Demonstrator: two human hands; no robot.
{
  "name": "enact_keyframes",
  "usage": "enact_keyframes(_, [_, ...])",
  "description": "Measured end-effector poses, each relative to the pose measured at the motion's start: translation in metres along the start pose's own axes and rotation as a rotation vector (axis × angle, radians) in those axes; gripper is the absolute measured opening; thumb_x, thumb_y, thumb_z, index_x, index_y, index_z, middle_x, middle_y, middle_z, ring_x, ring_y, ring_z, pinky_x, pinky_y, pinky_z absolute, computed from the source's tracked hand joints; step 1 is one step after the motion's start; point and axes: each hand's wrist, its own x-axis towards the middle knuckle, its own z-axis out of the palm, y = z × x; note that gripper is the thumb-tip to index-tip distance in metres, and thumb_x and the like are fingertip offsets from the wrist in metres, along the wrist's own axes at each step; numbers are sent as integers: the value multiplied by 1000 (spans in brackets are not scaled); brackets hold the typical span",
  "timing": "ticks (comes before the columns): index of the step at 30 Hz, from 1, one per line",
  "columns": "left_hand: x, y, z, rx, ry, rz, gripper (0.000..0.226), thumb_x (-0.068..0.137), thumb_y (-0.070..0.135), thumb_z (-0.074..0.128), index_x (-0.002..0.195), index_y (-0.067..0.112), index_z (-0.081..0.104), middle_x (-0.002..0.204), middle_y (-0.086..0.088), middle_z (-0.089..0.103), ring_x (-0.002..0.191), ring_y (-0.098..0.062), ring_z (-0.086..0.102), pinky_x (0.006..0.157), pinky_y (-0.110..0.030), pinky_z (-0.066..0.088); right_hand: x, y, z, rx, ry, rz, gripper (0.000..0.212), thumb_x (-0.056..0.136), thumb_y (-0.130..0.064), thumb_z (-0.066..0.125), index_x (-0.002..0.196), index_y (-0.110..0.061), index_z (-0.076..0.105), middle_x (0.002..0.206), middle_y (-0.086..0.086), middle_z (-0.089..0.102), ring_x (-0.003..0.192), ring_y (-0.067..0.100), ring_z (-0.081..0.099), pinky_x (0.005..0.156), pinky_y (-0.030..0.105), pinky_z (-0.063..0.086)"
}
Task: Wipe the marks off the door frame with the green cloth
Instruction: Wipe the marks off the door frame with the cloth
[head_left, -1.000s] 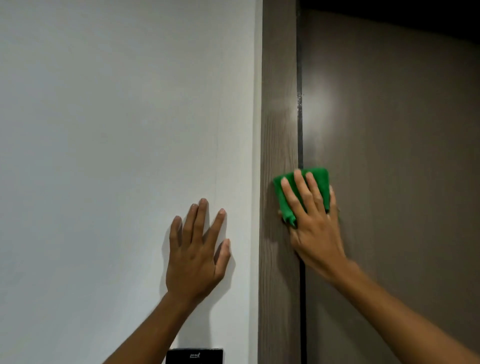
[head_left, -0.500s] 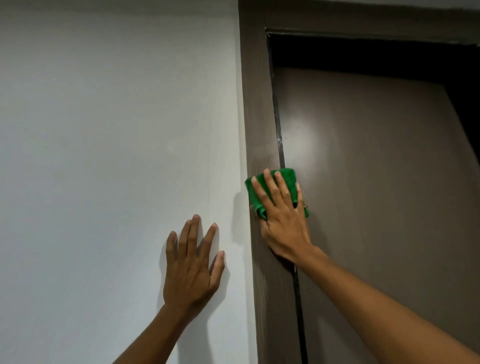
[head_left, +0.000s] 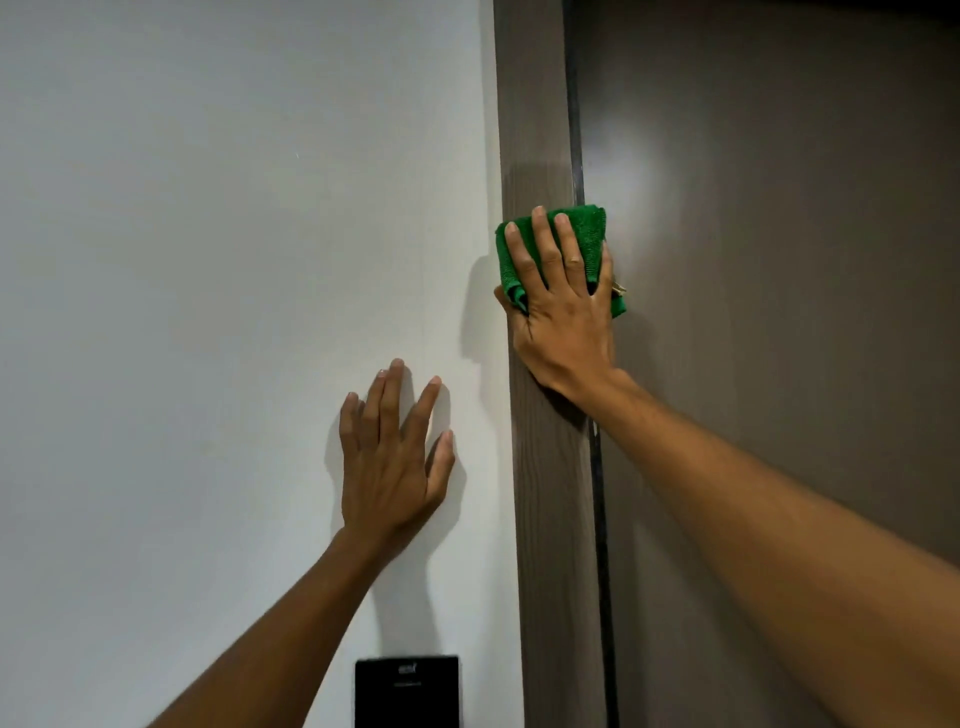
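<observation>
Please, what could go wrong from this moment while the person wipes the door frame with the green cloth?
1. The green cloth overhangs the door frame edge onto the door; a corner could catch in the dark gap between them.
2. The right hand presses flat with open fingers, so the folded cloth might slip out.
3. The left hand leans on the white wall and may leave new marks there.
</observation>
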Motion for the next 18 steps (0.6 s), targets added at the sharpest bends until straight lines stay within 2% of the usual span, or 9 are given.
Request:
enact_keyframes(7, [-118,50,9,-34,-65,-15,68,86,43,54,146,21,32,158,-16,24,147,-30,18,120,-53,13,-83,-14,-20,3,-57,74,58,97,-49,32,148,-24,23,158,6,22,146,22,14,116,60,8])
enact_keyframes(9, [-144,59,10,-7,-135,-11,69,87,45,51,148,22,29,159,-16,21,148,-30,15,118,-55,15,-117,-16,-28,8,-85,81,59,97,-50,32,148,-23,24,158,6,22,146,23,15,116,60,8])
enact_keyframes(12, [-185,59,8,61,-226,-10,70,89,47,47,150,23,23,161,-15,15,149,-29,7,119,-55,11,-191,-32,-36,18,-167,102,60,96,-50,35,148,-23,23,158,6,20,146,23,12,116,61,7])
enact_keyframes(18, [-211,54,7,95,-265,9,69,93,51,36,152,23,14,162,-15,10,150,-29,3,119,-55,9,-343,-64,-48,-11,-297,73,67,92,-46,48,148,-25,20,159,3,13,147,23,11,116,59,8])
